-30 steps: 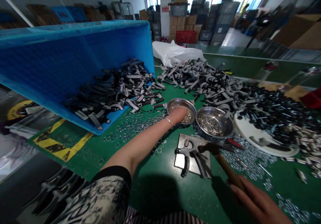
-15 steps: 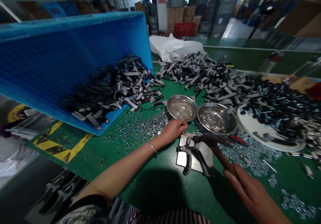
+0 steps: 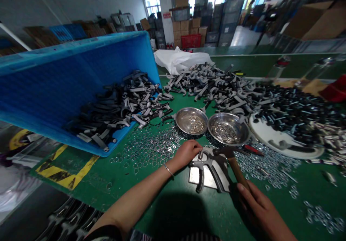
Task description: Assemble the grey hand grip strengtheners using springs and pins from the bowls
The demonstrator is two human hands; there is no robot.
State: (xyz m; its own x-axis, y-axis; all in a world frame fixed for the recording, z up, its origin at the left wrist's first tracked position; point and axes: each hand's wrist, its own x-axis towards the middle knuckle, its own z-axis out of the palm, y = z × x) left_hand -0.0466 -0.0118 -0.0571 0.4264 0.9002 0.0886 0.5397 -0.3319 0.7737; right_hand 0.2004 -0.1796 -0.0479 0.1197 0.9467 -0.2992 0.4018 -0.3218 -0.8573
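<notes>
A grey two-handled gripper tool [image 3: 209, 167] lies on a small metal plate [image 3: 194, 177] on the green table. My left hand [image 3: 187, 151] is pinched shut at the spring post at the tool's top left, holding something too small to make out. My right hand [image 3: 258, 206] is wrapped round the wooden handle of a hammer [image 3: 233, 163], whose dark head rests over the tool's top. Two steel bowls stand just behind: the left bowl [image 3: 191, 120] holds small rings, the right bowl [image 3: 229, 131] holds small pins.
A tilted blue crate [image 3: 67, 79] at the left spills dark handle parts [image 3: 127, 102]. More grey parts [image 3: 216, 84] and black pieces [image 3: 297, 113] are heaped behind the bowls. Silver washers [image 3: 151, 145] litter the table. A white disc [image 3: 281, 143] lies at the right. A white bag [image 3: 181, 59] sits behind.
My left hand left the rings bowl and came back to the tool's spring post. My right hand with the hammer shifted slightly left toward the tool.
</notes>
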